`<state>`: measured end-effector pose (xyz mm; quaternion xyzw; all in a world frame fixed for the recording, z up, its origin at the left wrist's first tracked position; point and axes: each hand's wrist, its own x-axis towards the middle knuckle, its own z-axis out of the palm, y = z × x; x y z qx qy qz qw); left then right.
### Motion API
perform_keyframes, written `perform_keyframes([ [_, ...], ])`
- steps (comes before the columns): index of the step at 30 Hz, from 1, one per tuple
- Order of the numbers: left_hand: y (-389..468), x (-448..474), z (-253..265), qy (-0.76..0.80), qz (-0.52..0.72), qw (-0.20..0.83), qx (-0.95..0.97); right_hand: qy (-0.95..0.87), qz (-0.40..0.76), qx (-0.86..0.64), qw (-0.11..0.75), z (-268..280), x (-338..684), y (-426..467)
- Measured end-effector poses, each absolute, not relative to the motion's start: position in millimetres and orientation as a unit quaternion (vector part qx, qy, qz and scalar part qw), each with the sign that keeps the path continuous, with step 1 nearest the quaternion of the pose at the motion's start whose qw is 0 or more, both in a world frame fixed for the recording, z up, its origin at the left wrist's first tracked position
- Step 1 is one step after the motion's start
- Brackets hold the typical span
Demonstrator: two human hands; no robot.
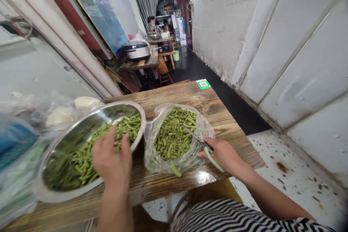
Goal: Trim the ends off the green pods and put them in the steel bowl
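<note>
My right hand (221, 152) grips a pair of scissors (194, 134) with pale green handles, the blades pointing over a clear plastic bag (206, 128). Trimmed bits and green soybean pods (174, 134) fill the bag. One pod (175, 169) rests at the bag's near edge. Slightly blurred, my left hand (112, 156) hovers over the right part of a large steel basin (140, 110), thumb and fingers apart, with nothing seen in it. Whole soybean pods (87, 159) lie in the basin, some hidden behind that hand.
Basin and bag stand on a wooden table (225, 112) with a green QR card (203, 84) at its far corner. Plastic bags (24, 141) crowd the left side. Farther back are a rice cooker (136, 50) on another table and a seated person (152, 27).
</note>
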<state>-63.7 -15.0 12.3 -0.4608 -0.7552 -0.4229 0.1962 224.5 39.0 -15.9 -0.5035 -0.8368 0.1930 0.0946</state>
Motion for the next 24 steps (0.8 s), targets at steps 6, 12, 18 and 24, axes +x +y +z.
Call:
perform_keyframes([
  [6,-40,-38,4,-0.537,-0.224,0.064,-0.811,-0.826,0.219,-0.508,0.111,-11,222,41],
  [12,-41,-15,-37,-0.501,-0.223,-0.069,-0.834,-0.818,0.269,-0.494,0.119,-5,221,40],
  [18,-36,-19,-27,-0.604,-0.423,-0.223,-0.637,-0.835,0.315,-0.432,0.132,1,218,35],
  [24,-33,-5,-13,-0.654,-0.460,-0.309,-0.515,-0.855,0.324,-0.376,0.148,1,212,30],
])
